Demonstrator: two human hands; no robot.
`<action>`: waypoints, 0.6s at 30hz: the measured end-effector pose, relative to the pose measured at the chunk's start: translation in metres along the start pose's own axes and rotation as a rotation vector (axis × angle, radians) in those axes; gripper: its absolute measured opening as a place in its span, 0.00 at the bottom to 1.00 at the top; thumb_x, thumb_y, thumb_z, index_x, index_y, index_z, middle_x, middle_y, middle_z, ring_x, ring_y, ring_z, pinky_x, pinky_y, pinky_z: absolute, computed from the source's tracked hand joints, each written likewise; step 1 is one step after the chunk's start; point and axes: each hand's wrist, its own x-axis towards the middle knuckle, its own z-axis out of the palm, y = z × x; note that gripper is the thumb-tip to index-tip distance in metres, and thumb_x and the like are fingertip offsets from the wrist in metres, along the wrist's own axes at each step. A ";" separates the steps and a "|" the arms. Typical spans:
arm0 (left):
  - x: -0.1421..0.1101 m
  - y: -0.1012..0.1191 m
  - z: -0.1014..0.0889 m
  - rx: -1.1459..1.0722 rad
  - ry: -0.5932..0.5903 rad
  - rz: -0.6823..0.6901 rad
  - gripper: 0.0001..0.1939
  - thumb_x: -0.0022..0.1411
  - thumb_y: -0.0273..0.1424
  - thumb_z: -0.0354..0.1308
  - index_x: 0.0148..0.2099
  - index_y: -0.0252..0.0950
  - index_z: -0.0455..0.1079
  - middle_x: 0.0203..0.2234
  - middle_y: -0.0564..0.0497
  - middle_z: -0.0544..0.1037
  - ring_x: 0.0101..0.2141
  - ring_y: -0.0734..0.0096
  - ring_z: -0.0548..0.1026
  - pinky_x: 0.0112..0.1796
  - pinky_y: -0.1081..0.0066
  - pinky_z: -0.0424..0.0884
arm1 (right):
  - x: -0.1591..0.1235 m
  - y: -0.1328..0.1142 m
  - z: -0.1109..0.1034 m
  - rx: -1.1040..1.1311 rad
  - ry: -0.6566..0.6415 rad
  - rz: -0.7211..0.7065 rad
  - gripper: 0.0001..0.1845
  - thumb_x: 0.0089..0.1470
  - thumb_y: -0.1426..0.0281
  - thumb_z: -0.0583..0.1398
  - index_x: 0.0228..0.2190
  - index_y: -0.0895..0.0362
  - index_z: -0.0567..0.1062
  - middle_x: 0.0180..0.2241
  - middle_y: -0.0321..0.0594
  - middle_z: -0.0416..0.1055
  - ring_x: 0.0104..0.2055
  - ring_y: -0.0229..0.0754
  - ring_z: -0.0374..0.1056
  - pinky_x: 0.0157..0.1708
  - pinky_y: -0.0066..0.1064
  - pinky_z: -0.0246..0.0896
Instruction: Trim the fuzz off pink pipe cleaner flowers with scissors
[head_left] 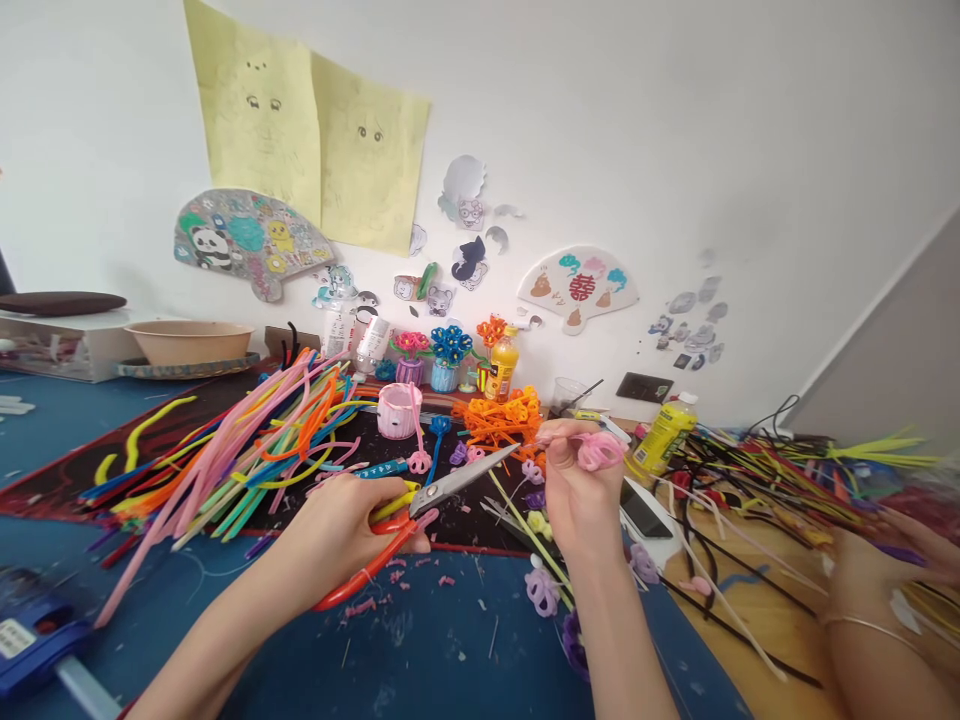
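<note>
My left hand (352, 530) grips a pair of scissors (457, 485) with orange handles, its blades pointing up and right toward my other hand. In my right hand (577, 490), raised a little above the table, a looped pink pipe cleaner flower (600, 452) is pinched between thumb and fingers. The scissor tip ends just left of that hand, near the flower's thin end; whether they touch I cannot tell. Purple pipe cleaner flowers (541, 592) lie below my right wrist. Small pink clippings (362, 607) are scattered on the blue table under the scissors.
Loose pipe cleaners (255, 440) are heaped at left, with orange ones (499, 425) behind the scissors. A pink-and-white pot (399, 412) and a yellow bottle (664, 435) stand at the back. A blue glue gun (37, 635) lies at front left. Another person's hands (877, 580) work at right.
</note>
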 end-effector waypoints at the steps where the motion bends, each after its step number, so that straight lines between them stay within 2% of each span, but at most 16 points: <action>1: 0.000 -0.001 0.000 -0.011 0.016 0.000 0.17 0.52 0.43 0.56 0.22 0.38 0.58 0.15 0.60 0.57 0.21 0.77 0.53 0.23 0.75 0.47 | 0.000 0.000 -0.001 0.000 0.006 -0.003 0.11 0.40 0.65 0.71 0.23 0.54 0.75 0.25 0.35 0.70 0.30 0.40 0.65 0.36 0.36 0.60; 5: -0.001 -0.004 0.000 -0.102 0.109 -0.011 0.12 0.54 0.40 0.53 0.25 0.39 0.59 0.16 0.60 0.61 0.19 0.77 0.56 0.23 0.75 0.50 | 0.002 0.001 -0.002 0.016 0.008 0.000 0.11 0.40 0.65 0.71 0.23 0.54 0.75 0.25 0.34 0.69 0.30 0.40 0.65 0.35 0.35 0.59; 7: -0.001 -0.006 0.000 -0.153 0.145 -0.013 0.09 0.54 0.40 0.52 0.30 0.40 0.61 0.18 0.60 0.64 0.20 0.76 0.60 0.23 0.75 0.52 | 0.002 0.001 -0.003 0.024 0.003 0.005 0.10 0.41 0.66 0.71 0.23 0.54 0.75 0.25 0.34 0.69 0.29 0.39 0.65 0.35 0.35 0.59; 10: -0.001 -0.010 0.003 -0.194 0.177 -0.013 0.11 0.54 0.40 0.52 0.38 0.41 0.62 0.21 0.59 0.68 0.21 0.75 0.63 0.24 0.75 0.55 | 0.002 0.001 -0.002 0.033 -0.002 0.009 0.09 0.41 0.66 0.70 0.23 0.54 0.75 0.25 0.34 0.69 0.30 0.39 0.65 0.35 0.34 0.59; 14: -0.001 -0.006 0.002 -0.190 0.139 -0.023 0.10 0.54 0.38 0.52 0.39 0.41 0.62 0.23 0.58 0.69 0.21 0.74 0.64 0.24 0.75 0.55 | 0.002 0.000 -0.002 0.043 -0.006 0.006 0.10 0.40 0.66 0.71 0.23 0.54 0.75 0.25 0.34 0.69 0.30 0.39 0.64 0.35 0.34 0.59; 18: -0.003 0.008 -0.006 -0.110 0.038 -0.025 0.09 0.52 0.39 0.55 0.31 0.40 0.60 0.20 0.59 0.67 0.22 0.74 0.63 0.24 0.75 0.52 | 0.001 -0.001 0.000 0.025 -0.033 0.027 0.10 0.40 0.65 0.71 0.22 0.54 0.76 0.24 0.35 0.69 0.29 0.40 0.64 0.34 0.35 0.59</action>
